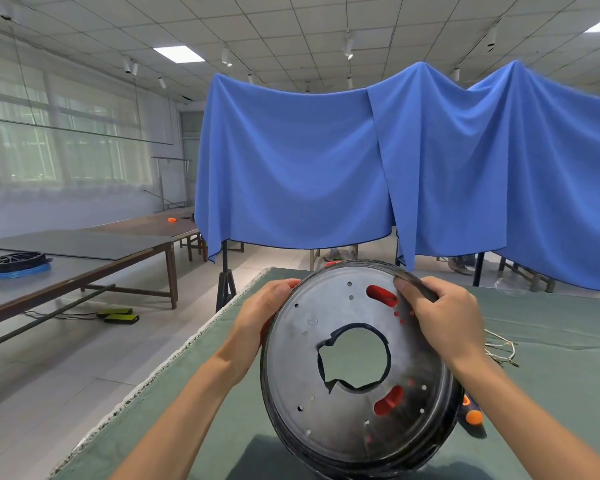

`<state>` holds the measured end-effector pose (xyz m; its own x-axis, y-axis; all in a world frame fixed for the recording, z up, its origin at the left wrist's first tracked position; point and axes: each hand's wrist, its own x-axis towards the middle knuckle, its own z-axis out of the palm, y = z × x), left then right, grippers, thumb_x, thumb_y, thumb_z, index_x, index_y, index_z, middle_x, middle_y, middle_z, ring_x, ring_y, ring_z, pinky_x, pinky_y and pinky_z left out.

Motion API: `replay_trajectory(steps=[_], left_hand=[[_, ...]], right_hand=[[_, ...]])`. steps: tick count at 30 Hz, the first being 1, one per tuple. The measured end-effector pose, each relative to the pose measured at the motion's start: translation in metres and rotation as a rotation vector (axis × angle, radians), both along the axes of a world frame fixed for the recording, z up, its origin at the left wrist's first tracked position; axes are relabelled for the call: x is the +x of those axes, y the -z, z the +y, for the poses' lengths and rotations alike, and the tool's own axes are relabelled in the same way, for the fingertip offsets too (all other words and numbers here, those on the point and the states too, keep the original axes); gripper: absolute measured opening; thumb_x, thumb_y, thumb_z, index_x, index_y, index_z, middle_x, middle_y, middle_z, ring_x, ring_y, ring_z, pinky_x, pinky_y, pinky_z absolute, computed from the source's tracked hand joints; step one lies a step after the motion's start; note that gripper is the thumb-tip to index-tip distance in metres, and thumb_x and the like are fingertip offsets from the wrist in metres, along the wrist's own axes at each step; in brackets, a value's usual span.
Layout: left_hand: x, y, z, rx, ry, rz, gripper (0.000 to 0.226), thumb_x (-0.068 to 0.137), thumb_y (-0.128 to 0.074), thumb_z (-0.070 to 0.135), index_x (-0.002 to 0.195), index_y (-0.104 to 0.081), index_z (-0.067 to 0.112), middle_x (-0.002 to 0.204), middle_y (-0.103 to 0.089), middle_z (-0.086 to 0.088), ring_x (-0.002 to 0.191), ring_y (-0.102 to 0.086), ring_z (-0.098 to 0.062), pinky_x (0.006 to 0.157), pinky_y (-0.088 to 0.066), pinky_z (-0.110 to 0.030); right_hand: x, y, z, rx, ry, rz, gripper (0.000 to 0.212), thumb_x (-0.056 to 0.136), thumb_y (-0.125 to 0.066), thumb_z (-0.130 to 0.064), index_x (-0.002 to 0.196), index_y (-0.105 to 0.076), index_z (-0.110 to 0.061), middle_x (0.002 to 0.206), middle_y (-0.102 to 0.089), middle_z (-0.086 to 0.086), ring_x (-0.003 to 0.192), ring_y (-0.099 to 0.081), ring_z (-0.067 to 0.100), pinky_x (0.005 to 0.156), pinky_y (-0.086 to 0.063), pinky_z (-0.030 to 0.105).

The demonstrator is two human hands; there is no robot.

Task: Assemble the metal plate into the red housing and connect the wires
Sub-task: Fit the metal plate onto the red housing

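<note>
Green-covered table (551,327) under both hands, blue drapes (326,161) behind. Metal plate (326,403) held tilted above the table, red housing (383,295) showing only through its slots, left hand (267,317) curled round the left rim, right hand (447,320) pinching the top-right rim; wires (499,348) lie just right of the right hand, an orange-tipped tool (471,414) below it. Looks like the seating step: next, press the plate flush, then reach for the wires.

Blue cloth (413,168) hangs beyond my green-covered desk (551,323); long tables (84,251) line curtained windows (49,133) under ceiling panel lights (178,53).
</note>
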<state>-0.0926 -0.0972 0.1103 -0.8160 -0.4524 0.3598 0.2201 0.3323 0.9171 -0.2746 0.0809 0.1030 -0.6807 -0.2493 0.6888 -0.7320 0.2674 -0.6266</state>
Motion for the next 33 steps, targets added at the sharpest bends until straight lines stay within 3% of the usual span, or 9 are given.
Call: replay_trajectory(steps=[2, 5, 8, 14, 20, 22, 24, 29, 33], left_hand=[[-0.001, 0.003, -0.003, -0.085, -0.017, -0.026, 0.030, 0.082, -0.057, 0.041, 0.111, -0.057, 0.032, 0.095, -0.065, 0.012, 0.097, -0.060, -0.005, 0.072, -0.047, -0.010], [0.003, 0.013, -0.005, -0.119, -0.040, 0.005, 0.056, 0.059, -0.072, 0.041, 0.112, -0.053, 0.037, 0.098, -0.065, 0.012, 0.091, -0.064, -0.005, 0.073, -0.052, -0.018], [0.003, 0.014, -0.008, -0.170, -0.091, 0.006, 0.042, 0.072, -0.068, 0.031, 0.111, -0.055, 0.036, 0.101, -0.066, 0.008, 0.095, -0.064, -0.013, 0.081, -0.054, -0.031], [0.005, 0.006, -0.014, -0.341, -0.152, -0.071, 0.027, 0.097, -0.050, 0.014, 0.107, -0.059, 0.038, 0.092, -0.066, 0.026, 0.088, -0.061, 0.004, 0.071, -0.043, -0.008], [0.009, -0.003, -0.014, -0.351, -0.220, -0.183, 0.023, 0.092, -0.048, 0.005, 0.083, -0.064, 0.019, 0.075, -0.066, 0.006, 0.071, -0.059, -0.012, 0.064, -0.045, -0.019], [0.008, -0.004, -0.014, -0.341, -0.285, -0.222, 0.018, 0.092, -0.049, 0.011, 0.075, -0.053, 0.005, 0.071, -0.056, -0.008, 0.065, -0.048, -0.021, 0.062, -0.037, -0.030], [0.007, -0.004, -0.011, -0.324, -0.324, -0.204, 0.024, 0.092, -0.050, 0.013, 0.069, -0.044, 0.007, 0.066, -0.045, -0.007, 0.062, -0.039, -0.019, 0.061, -0.030, -0.031], [0.007, -0.001, -0.009, -0.300, -0.343, -0.160, 0.029, 0.094, -0.050, 0.016, 0.077, -0.047, -0.008, 0.070, -0.048, -0.011, 0.065, -0.041, -0.019, 0.063, -0.032, -0.033], [0.007, -0.001, -0.007, -0.300, -0.328, -0.104, 0.016, 0.092, -0.053, 0.013, 0.089, -0.059, -0.001, 0.082, -0.062, -0.023, 0.067, -0.051, -0.029, 0.066, -0.048, -0.046]], right_hand=[[-0.001, -0.001, -0.001, 0.001, -0.009, -0.014, 0.039, 0.088, -0.060, -0.046, 0.053, -0.053, -0.031, 0.048, -0.053, -0.015, 0.054, -0.049, 0.007, 0.047, -0.027, 0.025], [-0.004, -0.003, -0.001, 0.016, -0.013, -0.020, 0.038, 0.088, -0.058, -0.050, 0.057, -0.058, -0.028, 0.054, -0.058, -0.012, 0.058, -0.053, 0.012, 0.050, -0.031, 0.026], [-0.006, -0.005, -0.001, 0.045, -0.014, -0.017, 0.039, 0.088, -0.058, -0.051, 0.060, -0.061, -0.024, 0.056, -0.060, -0.010, 0.061, -0.056, 0.014, 0.051, -0.034, 0.027], [-0.006, -0.012, -0.004, 0.123, 0.001, -0.044, 0.046, 0.085, -0.058, -0.058, 0.062, -0.064, -0.019, 0.054, -0.061, -0.008, 0.058, -0.056, 0.014, 0.050, -0.035, 0.025], [-0.002, -0.010, -0.011, 0.134, -0.023, -0.081, 0.040, 0.088, -0.058, -0.053, 0.063, -0.066, -0.022, 0.057, -0.062, -0.011, 0.061, -0.057, 0.015, 0.053, -0.038, 0.027], [-0.001, -0.009, -0.012, 0.116, -0.034, -0.110, 0.041, 0.088, -0.060, -0.051, 0.056, -0.061, -0.024, 0.051, -0.058, -0.011, 0.058, -0.055, 0.013, 0.050, -0.034, 0.026], [0.001, -0.008, -0.013, 0.113, -0.041, -0.136, 0.042, 0.087, -0.060, -0.053, 0.054, -0.060, -0.027, 0.047, -0.057, -0.013, 0.056, -0.054, 0.011, 0.049, -0.033, 0.026], [0.004, -0.007, -0.015, 0.106, -0.049, -0.141, 0.030, 0.086, -0.059, -0.056, 0.058, -0.059, -0.046, 0.050, -0.056, -0.023, 0.056, -0.054, 0.012, 0.050, -0.032, 0.027], [0.003, -0.005, -0.017, 0.084, -0.015, -0.145, 0.044, 0.085, -0.060, -0.055, 0.052, -0.057, -0.026, 0.046, -0.055, -0.013, 0.055, -0.053, 0.014, 0.049, -0.031, 0.026]])
